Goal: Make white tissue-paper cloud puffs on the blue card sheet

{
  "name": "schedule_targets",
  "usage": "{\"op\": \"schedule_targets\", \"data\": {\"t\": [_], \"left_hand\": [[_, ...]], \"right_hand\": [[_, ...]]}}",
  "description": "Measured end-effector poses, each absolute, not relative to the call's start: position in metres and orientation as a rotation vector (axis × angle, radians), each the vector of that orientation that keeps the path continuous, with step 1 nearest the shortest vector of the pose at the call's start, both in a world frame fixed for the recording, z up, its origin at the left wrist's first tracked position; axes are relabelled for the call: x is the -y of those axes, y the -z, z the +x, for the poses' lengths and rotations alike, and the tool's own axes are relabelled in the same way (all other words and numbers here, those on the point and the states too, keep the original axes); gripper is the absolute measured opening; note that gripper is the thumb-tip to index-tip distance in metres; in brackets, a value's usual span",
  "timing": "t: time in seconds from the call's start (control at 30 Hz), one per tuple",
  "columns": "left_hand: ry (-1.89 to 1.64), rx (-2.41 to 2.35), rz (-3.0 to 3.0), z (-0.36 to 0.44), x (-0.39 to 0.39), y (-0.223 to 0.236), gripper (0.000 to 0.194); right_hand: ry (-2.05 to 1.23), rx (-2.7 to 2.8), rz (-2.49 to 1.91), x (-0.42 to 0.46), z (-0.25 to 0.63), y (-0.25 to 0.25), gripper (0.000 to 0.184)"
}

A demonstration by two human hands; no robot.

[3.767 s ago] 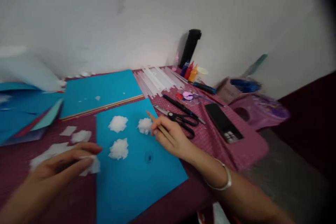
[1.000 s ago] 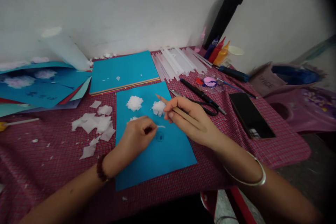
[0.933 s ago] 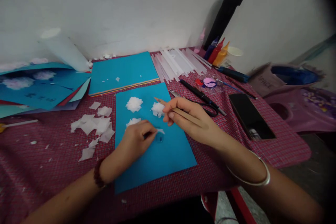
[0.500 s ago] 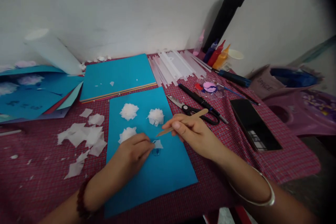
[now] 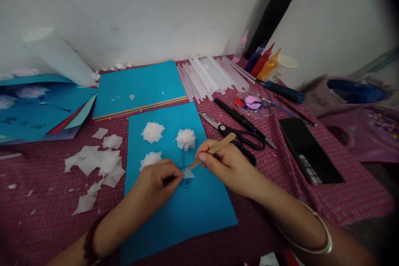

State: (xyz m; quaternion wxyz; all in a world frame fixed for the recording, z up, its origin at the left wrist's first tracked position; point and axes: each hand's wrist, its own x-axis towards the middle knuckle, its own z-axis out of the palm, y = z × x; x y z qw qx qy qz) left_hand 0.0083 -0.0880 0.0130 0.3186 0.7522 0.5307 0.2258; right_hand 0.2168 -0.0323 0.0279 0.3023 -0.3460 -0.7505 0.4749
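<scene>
A blue sheet of paper lies in front of me, bearing three white tissue-paper puffs, one of them at its upper left. My left hand pinches a small white tissue square at its edge, low over the sheet. Just below the square is a clear glue blob. In my right hand a wooden craft stick is held like a pen. Its lower tip meets the tissue square beside my left fingertips.
Loose tissue squares lie on the left of the checked cloth. Scissors, a black pen and a phone are on the right. Stacked blue paper, white strips and paint bottles stand behind.
The craft stick's tip has come down and left onto the tissue square. My left hand stays nearly in place, still pinching it. The view has shifted slightly.
</scene>
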Motion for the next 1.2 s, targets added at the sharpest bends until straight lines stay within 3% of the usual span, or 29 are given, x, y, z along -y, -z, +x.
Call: {"op": "schedule_targets", "data": {"t": [1.2], "left_hand": [[-0.606, -1.397, 1.879, 0.0106, 0.0908, -0.0095, 0.017]], "right_hand": [[-1.222, 2.139, -0.839, 0.0347, 0.2139, -0.0334, 0.017]]}}
